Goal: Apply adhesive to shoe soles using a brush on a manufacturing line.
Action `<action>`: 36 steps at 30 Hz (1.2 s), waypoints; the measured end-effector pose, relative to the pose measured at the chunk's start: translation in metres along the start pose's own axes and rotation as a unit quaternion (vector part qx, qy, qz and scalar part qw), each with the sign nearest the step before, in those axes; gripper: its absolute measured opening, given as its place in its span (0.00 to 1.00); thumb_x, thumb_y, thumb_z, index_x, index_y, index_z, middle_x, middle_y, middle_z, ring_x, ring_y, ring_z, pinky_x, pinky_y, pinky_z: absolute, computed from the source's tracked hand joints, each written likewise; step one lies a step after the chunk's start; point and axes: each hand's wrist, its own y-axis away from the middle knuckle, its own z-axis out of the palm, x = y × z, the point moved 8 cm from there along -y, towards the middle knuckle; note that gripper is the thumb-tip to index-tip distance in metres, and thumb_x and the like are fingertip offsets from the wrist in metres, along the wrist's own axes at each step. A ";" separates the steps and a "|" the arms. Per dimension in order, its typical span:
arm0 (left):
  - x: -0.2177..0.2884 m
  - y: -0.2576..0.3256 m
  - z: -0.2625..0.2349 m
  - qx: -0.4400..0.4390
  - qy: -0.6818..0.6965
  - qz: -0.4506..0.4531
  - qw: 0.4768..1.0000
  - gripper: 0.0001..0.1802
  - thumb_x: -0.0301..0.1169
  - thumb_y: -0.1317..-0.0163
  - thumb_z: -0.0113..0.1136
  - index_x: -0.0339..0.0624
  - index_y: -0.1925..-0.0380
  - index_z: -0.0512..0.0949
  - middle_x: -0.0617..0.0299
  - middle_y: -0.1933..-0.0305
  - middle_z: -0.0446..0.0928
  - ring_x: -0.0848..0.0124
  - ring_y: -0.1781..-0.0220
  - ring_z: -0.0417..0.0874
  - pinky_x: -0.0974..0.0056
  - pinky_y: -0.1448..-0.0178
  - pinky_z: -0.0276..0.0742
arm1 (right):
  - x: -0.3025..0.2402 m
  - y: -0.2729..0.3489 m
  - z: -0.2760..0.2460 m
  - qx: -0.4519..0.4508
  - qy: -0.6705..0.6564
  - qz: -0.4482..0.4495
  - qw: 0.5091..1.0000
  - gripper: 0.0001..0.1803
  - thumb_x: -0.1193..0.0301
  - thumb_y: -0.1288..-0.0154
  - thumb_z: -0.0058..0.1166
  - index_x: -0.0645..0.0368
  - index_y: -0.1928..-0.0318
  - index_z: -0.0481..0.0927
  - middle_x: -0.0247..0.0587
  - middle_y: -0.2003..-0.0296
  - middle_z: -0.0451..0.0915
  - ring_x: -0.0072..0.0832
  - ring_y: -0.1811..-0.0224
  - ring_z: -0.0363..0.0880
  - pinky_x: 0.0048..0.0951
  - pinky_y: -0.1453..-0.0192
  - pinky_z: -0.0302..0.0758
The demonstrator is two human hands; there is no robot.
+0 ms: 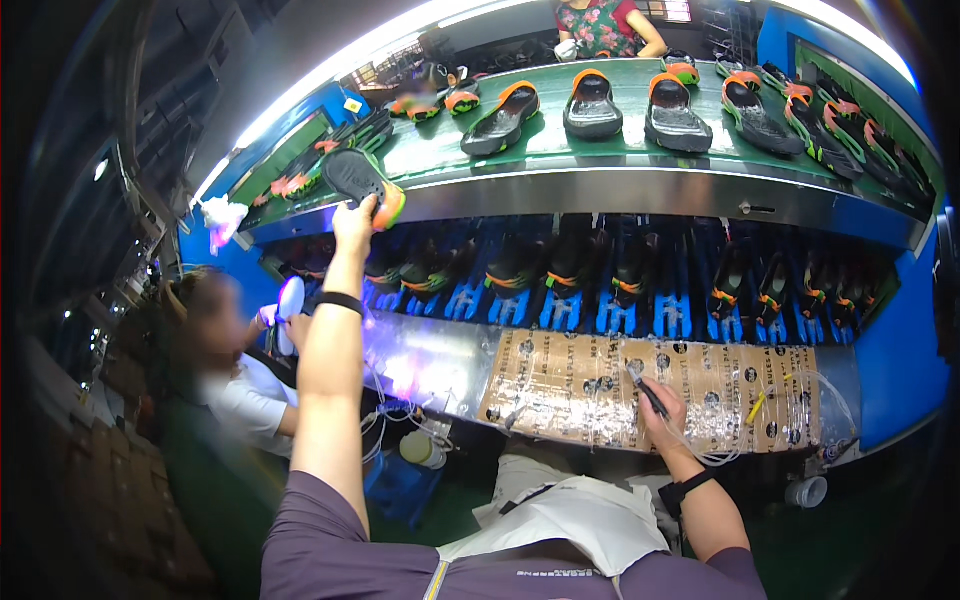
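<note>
My left arm reaches out over the front rim of the green conveyor belt (460, 172). My left hand (355, 222) is closed on a black shoe sole (352, 176) with an orange and green end, held tilted at the belt's left part. My right hand (664, 412) rests low over the cardboard-covered bench (560, 390). Its fingers are wrapped round a slim dark pen-like tool (650, 393) with a pale tip pointing up and left. A thin clear tube runs near that hand's wrist.
Several black soles with orange edges, such as one sole (592, 105), stand along the belt. Below it, more shoes (565, 275) sit on blue racks (560, 312). A co-worker (245, 390) sits at left; another person (607, 28) is behind the belt. A yellow stick (755, 408) lies on the cardboard.
</note>
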 end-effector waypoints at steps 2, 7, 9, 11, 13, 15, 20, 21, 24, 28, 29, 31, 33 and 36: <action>-0.004 0.050 0.022 0.082 0.129 0.033 0.988 0.34 0.30 0.35 0.71 0.24 0.34 0.68 0.52 0.50 0.84 0.65 0.50 0.86 0.63 0.44 0.82 | 0.008 0.003 0.001 0.013 0.004 0.010 1.000 0.15 0.76 0.39 0.65 0.62 0.50 0.87 0.49 0.66 0.84 0.45 0.64 0.84 0.40 0.56 0.79; -0.007 0.186 0.070 -0.054 0.317 -0.070 0.944 0.20 0.27 0.29 0.63 0.28 0.41 0.77 0.53 0.47 0.84 0.64 0.46 0.86 0.58 0.41 0.82 | 0.017 0.007 0.001 0.044 -0.081 0.112 0.989 0.11 0.75 0.35 0.63 0.62 0.52 0.87 0.40 0.63 0.87 0.30 0.63 0.85 0.32 0.55 0.81; -0.033 0.246 0.088 -0.093 0.365 -0.188 0.907 0.18 0.30 0.28 0.61 0.29 0.43 0.79 0.53 0.46 0.85 0.62 0.46 0.87 0.56 0.40 0.83 | 0.022 0.004 -0.002 0.057 -0.139 0.169 0.974 0.10 0.74 0.30 0.62 0.62 0.52 0.87 0.31 0.65 0.83 0.20 0.65 0.80 0.26 0.59 0.78; -0.076 0.303 0.109 -0.124 0.428 -0.288 0.847 0.21 0.35 0.25 0.56 0.30 0.40 0.77 0.48 0.45 0.84 0.57 0.44 0.87 0.52 0.37 0.83 | 0.008 -0.006 0.002 0.044 -0.187 0.205 0.960 0.10 0.73 0.29 0.60 0.62 0.51 0.87 0.30 0.67 0.82 0.18 0.67 0.76 0.23 0.60 0.73; -0.077 0.358 0.133 -0.176 0.485 -0.342 0.786 0.26 0.39 0.23 0.51 0.29 0.35 0.72 0.41 0.40 0.82 0.47 0.38 0.85 0.45 0.31 0.80 | -0.011 -0.011 0.006 0.037 -0.270 0.236 0.933 0.12 0.72 0.28 0.59 0.63 0.49 0.86 0.29 0.70 0.79 0.15 0.69 0.72 0.20 0.62 0.67; -0.063 0.401 0.146 -0.235 0.527 -0.353 0.736 0.33 0.44 0.23 0.50 0.30 0.27 0.66 0.34 0.31 0.74 0.37 0.30 0.77 0.38 0.25 0.72 | -0.041 -0.020 0.013 0.019 -0.331 0.220 0.917 0.13 0.70 0.28 0.60 0.64 0.48 0.86 0.28 0.71 0.77 0.15 0.70 0.70 0.20 0.63 0.66; -0.042 0.452 0.167 -0.255 0.621 -0.355 0.651 0.49 0.71 0.27 0.43 0.38 0.25 0.66 0.40 0.29 0.74 0.39 0.30 0.77 0.38 0.23 0.70 | -0.108 -0.042 0.050 -0.086 -0.346 0.202 0.912 0.13 0.71 0.27 0.61 0.62 0.47 0.86 0.27 0.68 0.81 0.14 0.68 0.75 0.19 0.62 0.71; -0.037 0.458 0.171 -0.235 0.616 -0.376 0.651 0.51 0.73 0.28 0.38 0.39 0.25 0.66 0.42 0.28 0.73 0.41 0.30 0.77 0.38 0.23 0.70 | -0.113 -0.045 0.057 -0.102 -0.331 0.207 0.915 0.13 0.70 0.28 0.62 0.62 0.48 0.87 0.28 0.67 0.81 0.14 0.66 0.76 0.19 0.59 0.71; -0.032 0.472 0.172 -0.234 0.578 -0.407 0.667 0.54 0.75 0.27 0.22 0.39 0.24 0.64 0.48 0.26 0.72 0.53 0.26 0.73 0.45 0.20 0.66 | -0.128 -0.055 0.078 -0.126 -0.339 0.218 0.907 0.13 0.68 0.29 0.61 0.61 0.49 0.87 0.28 0.67 0.81 0.14 0.65 0.76 0.20 0.57 0.71; -0.027 0.482 0.176 -0.244 0.546 -0.428 0.678 0.51 0.71 0.23 0.18 0.40 0.23 0.63 0.51 0.24 0.70 0.58 0.23 0.70 0.51 0.18 0.62 | -0.135 -0.066 0.091 -0.116 -0.302 0.187 0.928 0.10 0.72 0.28 0.60 0.61 0.51 0.87 0.24 0.70 0.79 0.12 0.67 0.74 0.17 0.60 0.71; -0.024 0.482 0.179 -0.245 0.551 -0.421 0.678 0.50 0.70 0.23 0.18 0.40 0.23 0.63 0.52 0.24 0.69 0.58 0.22 0.70 0.51 0.18 0.62 | -0.135 -0.068 0.095 -0.104 -0.319 0.184 0.924 0.10 0.71 0.28 0.60 0.61 0.51 0.87 0.24 0.70 0.79 0.12 0.67 0.74 0.17 0.61 0.70; -0.018 0.483 0.181 -0.247 0.569 -0.426 0.659 0.47 0.66 0.21 0.18 0.41 0.22 0.61 0.54 0.22 0.68 0.58 0.21 0.68 0.51 0.17 0.62 | -0.140 -0.070 0.094 -0.098 -0.297 0.184 0.932 0.10 0.71 0.28 0.60 0.61 0.50 0.87 0.25 0.70 0.80 0.12 0.67 0.74 0.18 0.61 0.71; -0.016 0.484 0.180 -0.244 0.563 -0.428 0.664 0.46 0.66 0.20 0.19 0.42 0.22 0.61 0.54 0.22 0.68 0.59 0.21 0.68 0.52 0.17 0.62 | -0.139 -0.069 0.096 -0.092 -0.290 0.187 0.934 0.11 0.71 0.28 0.60 0.61 0.50 0.87 0.26 0.70 0.80 0.12 0.67 0.75 0.18 0.60 0.72; -0.020 0.485 0.180 -0.243 0.558 -0.426 0.669 0.47 0.68 0.21 0.22 0.42 0.22 0.62 0.54 0.22 0.68 0.59 0.21 0.69 0.51 0.17 0.62 | -0.141 -0.070 0.095 -0.084 -0.280 0.159 0.943 0.11 0.72 0.28 0.61 0.62 0.50 0.87 0.27 0.69 0.82 0.13 0.66 0.76 0.19 0.59 0.74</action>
